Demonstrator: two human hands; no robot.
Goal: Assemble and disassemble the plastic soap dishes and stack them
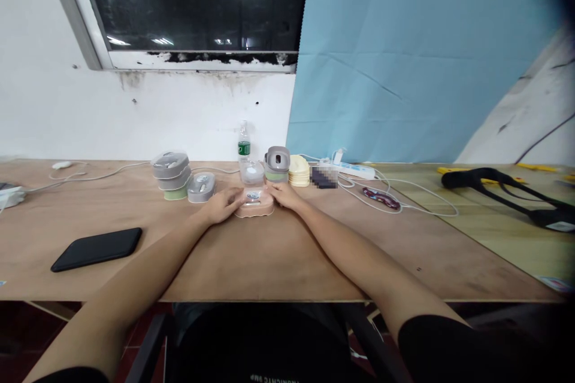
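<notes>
Pink plastic box (pixel 254 210), transparent on top, sits on the brown tabletop (pixel 274 269), straight ahead of the person and between both hands. Its long axis seems to run left to right, across the body, so a hand lies toward each end. Left hand (pixel 224 203) is at the left end, fingertips at the upper edge; right hand (pixel 285 194) reaches the far right corner. Neither is clearly nearer. Fingers are loosely bent — cannot tell whether they press on the box or merely rest against it.

Just behind the box: a clear-topped container (pixel 252 173), crowding the far side. Right of that, a grey-topped container (pixel 277 160), then a yellow scalloped stack (pixel 299 171), both close to the right fingers. Beyond the left hand, a low grey container (pixel 202 188) and a grey-and-green stack (pixel 173 171).

Bottle (pixel 244 146) at the wall. White power strip (pixel 358 170) and a dark red object (pixel 381 198) farther right, with loose cable around. Black phone (pixel 97 248) well apart, near left — nothing stands between the box and the person's body.
</notes>
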